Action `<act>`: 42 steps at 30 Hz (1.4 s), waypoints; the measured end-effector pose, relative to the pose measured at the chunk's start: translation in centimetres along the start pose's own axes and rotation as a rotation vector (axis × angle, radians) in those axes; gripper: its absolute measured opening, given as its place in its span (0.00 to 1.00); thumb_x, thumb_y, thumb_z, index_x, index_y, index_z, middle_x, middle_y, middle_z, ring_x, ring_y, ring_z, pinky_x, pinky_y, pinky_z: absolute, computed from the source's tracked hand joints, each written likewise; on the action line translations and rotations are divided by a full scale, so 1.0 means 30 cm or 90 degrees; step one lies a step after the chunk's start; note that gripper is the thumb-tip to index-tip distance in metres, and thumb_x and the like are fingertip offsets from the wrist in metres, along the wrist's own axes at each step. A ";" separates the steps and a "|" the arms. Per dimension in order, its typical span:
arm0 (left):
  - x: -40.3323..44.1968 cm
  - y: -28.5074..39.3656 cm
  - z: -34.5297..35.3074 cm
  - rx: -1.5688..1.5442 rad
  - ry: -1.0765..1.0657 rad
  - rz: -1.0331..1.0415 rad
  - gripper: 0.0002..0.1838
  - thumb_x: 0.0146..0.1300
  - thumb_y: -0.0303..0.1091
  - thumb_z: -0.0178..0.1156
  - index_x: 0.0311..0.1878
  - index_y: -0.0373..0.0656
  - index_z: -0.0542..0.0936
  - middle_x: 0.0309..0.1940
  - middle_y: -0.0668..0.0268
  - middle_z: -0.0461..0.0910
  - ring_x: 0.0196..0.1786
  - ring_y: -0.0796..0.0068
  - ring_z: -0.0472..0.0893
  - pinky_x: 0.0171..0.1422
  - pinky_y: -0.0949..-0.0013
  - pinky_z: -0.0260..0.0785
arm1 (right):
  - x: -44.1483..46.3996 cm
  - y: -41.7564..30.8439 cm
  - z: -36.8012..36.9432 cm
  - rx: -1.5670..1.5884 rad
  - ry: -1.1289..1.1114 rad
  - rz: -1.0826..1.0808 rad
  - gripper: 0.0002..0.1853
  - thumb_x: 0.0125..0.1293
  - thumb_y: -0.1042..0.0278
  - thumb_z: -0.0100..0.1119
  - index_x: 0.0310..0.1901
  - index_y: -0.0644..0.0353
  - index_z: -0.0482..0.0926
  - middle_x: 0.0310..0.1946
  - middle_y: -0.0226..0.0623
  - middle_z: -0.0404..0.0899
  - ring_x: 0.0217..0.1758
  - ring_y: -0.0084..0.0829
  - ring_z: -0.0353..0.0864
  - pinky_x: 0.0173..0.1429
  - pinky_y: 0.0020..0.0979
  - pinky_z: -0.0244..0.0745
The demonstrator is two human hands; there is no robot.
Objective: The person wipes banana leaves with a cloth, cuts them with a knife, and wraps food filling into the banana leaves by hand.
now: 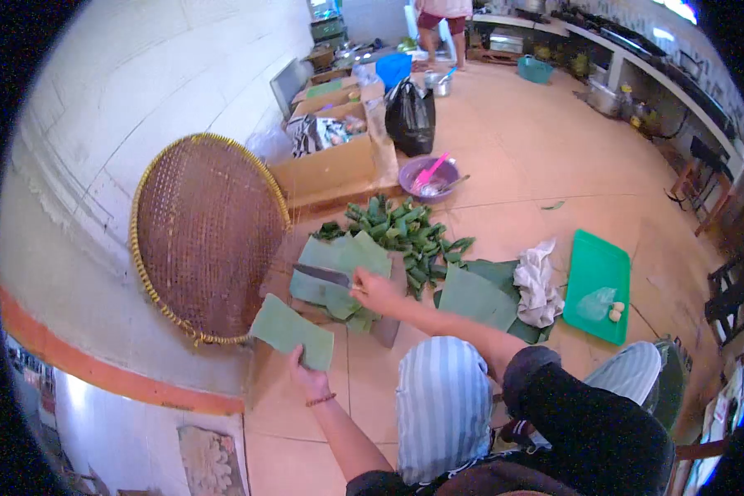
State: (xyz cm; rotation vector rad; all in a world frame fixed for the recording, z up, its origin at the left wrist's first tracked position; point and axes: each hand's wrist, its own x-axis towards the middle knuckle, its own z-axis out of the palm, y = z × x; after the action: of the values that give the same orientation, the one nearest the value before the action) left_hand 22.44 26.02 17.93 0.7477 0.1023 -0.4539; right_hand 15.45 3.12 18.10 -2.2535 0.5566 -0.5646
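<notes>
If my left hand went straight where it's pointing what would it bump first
Beyond the green leaf piece it holds, your left hand would probably meet the round woven tray, though depth is unclear.

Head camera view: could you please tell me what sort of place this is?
Probably a kitchen, though home or business I cannot tell: a long counter runs along the right, a purple basin holds a pink utensil, and green leaf pieces lie heaped.

Bright overall; glare [679, 10] at upper right; fisheye curvature; black corners
</notes>
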 end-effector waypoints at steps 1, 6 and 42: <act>-0.049 0.018 0.056 0.045 0.007 0.030 0.18 0.51 0.27 0.56 0.48 0.38 0.71 0.42 0.62 0.74 0.47 0.67 0.74 0.55 0.62 0.66 | 0.020 0.022 0.025 -0.010 -0.006 -0.025 0.18 0.55 0.60 0.59 0.44 0.59 0.67 0.35 0.46 0.75 0.41 0.47 0.75 0.43 0.42 0.70; -0.103 0.075 0.168 -0.064 -0.189 0.017 0.22 0.53 0.25 0.55 0.54 0.35 0.68 0.45 0.57 0.74 0.47 0.61 0.75 0.56 0.57 0.66 | -0.016 0.000 -0.017 -0.250 -0.064 -0.133 0.19 0.50 0.66 0.58 0.45 0.58 0.70 0.37 0.45 0.74 0.44 0.46 0.73 0.47 0.42 0.69; -0.641 -0.691 0.756 -0.045 -0.349 -0.714 0.24 0.67 0.47 0.37 0.61 0.45 0.66 0.59 0.58 0.67 0.59 0.50 0.66 0.65 0.41 0.52 | -1.506 1.102 -1.147 -0.283 0.608 0.698 0.11 0.52 0.66 0.58 0.36 0.61 0.80 0.29 0.43 0.81 0.34 0.40 0.80 0.41 0.36 0.74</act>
State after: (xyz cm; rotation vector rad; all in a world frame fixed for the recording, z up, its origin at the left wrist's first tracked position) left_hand -5.40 4.34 26.21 0.4127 0.0117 -1.6964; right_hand -47.10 -12.33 5.18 -1.4940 2.3471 -0.9223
